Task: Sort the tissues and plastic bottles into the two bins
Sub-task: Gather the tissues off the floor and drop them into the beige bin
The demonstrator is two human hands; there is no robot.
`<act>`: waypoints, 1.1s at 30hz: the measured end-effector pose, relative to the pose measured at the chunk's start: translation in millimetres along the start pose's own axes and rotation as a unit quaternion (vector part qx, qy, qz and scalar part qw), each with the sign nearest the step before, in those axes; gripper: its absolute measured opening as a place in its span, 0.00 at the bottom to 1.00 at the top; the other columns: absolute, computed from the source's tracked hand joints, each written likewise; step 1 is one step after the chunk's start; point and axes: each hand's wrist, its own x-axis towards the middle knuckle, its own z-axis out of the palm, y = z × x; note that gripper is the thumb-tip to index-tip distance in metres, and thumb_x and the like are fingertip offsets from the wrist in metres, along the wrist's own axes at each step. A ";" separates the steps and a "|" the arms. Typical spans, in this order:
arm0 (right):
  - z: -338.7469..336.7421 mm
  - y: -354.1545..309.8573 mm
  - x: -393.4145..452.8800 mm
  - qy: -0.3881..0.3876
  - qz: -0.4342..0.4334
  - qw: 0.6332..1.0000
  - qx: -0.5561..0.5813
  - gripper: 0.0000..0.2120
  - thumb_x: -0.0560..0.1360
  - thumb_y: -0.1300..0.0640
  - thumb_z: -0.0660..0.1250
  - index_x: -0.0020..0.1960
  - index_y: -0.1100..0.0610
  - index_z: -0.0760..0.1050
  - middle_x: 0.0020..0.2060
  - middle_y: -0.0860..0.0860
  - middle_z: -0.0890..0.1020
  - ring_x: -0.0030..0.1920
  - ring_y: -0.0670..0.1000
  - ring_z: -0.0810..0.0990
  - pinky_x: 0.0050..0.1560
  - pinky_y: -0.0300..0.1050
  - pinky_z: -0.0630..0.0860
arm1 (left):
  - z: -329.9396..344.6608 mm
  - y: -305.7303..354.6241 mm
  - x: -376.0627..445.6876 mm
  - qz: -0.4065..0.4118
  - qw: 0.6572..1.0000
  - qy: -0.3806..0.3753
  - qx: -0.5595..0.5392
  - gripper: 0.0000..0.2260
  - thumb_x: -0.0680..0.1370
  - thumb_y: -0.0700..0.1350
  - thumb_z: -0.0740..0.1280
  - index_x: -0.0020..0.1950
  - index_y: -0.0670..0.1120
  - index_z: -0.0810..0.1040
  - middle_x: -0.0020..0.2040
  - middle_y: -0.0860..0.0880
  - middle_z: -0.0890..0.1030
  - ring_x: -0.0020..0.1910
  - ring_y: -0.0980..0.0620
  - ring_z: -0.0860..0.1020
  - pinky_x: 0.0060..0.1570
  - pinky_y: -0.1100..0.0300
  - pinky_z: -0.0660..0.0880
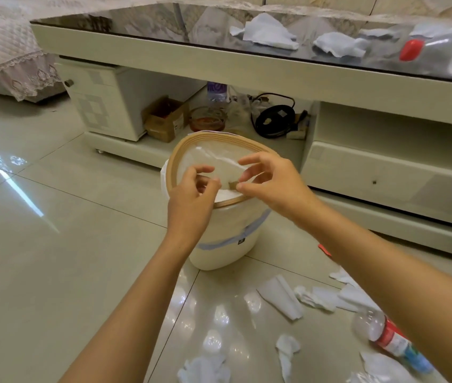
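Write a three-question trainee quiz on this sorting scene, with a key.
1. True or false: the plastic bottle on the floor stands upright.
2. Where are both hands? A) on the glass tabletop B) at the rim of the white bin C) on the floor tissues
3. Fill in: the bottle on the tabletop has a ___ cap.

Key: 1 false, it lies on its side. 2 B, the left hand and right hand work at the liner by the tan rim. 3 red.
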 end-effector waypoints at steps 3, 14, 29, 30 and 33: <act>-10.9 6.4 -34.6 -0.008 -0.003 1.000 0.020 0.15 0.71 0.60 0.72 0.56 0.52 0.77 0.39 0.47 0.81 0.37 0.43 0.78 0.39 0.30 0.75 | 3.4 6.4 -22.8 0.032 0.998 -0.019 -0.045 0.07 0.79 0.46 0.63 0.57 0.53 0.74 0.44 0.49 0.81 0.46 0.55 0.80 0.48 0.56 0.79; -1.1 108.7 -159.0 -0.138 0.121 0.983 -0.009 0.12 0.71 0.61 0.72 0.52 0.51 0.79 0.39 0.50 0.82 0.38 0.49 0.78 0.39 0.41 0.76 | 17.5 -85.4 -164.5 0.106 0.829 -0.403 0.374 0.14 0.78 0.57 0.60 0.63 0.57 0.69 0.50 0.59 0.78 0.46 0.58 0.76 0.39 0.61 0.69; 15.2 162.4 -231.7 -0.261 0.168 0.947 -0.085 0.11 0.69 0.58 0.72 0.49 0.46 0.79 0.42 0.45 0.82 0.42 0.47 0.80 0.45 0.41 0.77 | 6.2 -137.4 -242.9 0.061 0.712 -0.505 0.484 0.52 0.59 0.71 0.71 0.75 0.55 0.50 0.73 0.52 0.58 0.69 0.46 0.63 0.60 0.43 0.69; 15.3 164.0 -235.4 -0.266 0.173 0.944 -0.087 0.11 0.69 0.58 0.72 0.50 0.47 0.79 0.43 0.46 0.82 0.42 0.48 0.80 0.46 0.42 0.77 | 5.8 -139.4 -248.5 0.069 0.706 -0.516 0.481 0.54 0.58 0.71 0.72 0.76 0.56 0.49 0.73 0.52 0.57 0.70 0.46 0.62 0.59 0.42 0.70; 15.2 167.3 -243.7 -0.287 0.178 0.935 -0.108 0.11 0.69 0.58 0.72 0.51 0.49 0.79 0.43 0.46 0.81 0.42 0.47 0.79 0.48 0.44 0.77 | 5.4 -144.4 -265.0 0.092 0.682 -0.537 0.488 0.55 0.58 0.69 0.73 0.76 0.56 0.46 0.73 0.51 0.56 0.69 0.45 0.61 0.56 0.43 0.71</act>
